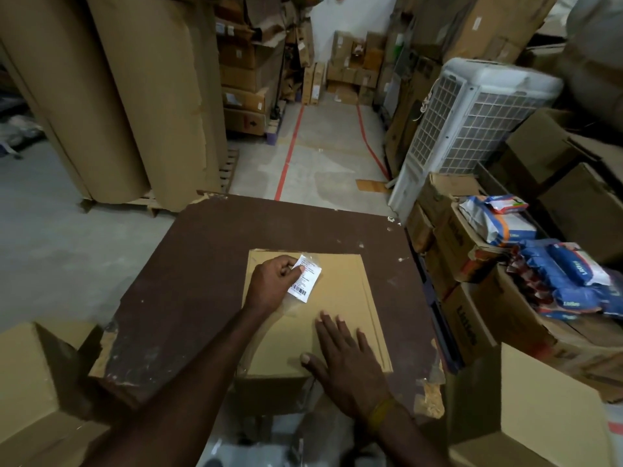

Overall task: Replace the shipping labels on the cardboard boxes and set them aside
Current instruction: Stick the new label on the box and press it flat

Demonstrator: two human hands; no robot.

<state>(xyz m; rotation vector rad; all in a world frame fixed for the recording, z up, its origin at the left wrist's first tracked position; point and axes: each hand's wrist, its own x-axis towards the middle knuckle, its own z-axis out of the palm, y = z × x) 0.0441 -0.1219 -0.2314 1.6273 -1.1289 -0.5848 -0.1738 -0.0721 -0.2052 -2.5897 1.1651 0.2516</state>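
Observation:
A flat tan cardboard box (340, 291) lies on the dark brown table (209, 264). A white shipping label (308, 279) with a barcode sits near the box's upper left, partly lifted with clear film around it. My left hand (273, 284) pinches the label's left edge between thumb and fingers. Flat on the box's lower part, my right hand (344, 355) presses down with its fingers spread.
Open cardboard boxes stand at the lower left (40, 392) and lower right (546, 416). Boxes with blue packets (566, 278) are stacked on the right beside a white air cooler (472, 123). Large brown paper rolls (135, 96) stand at the left.

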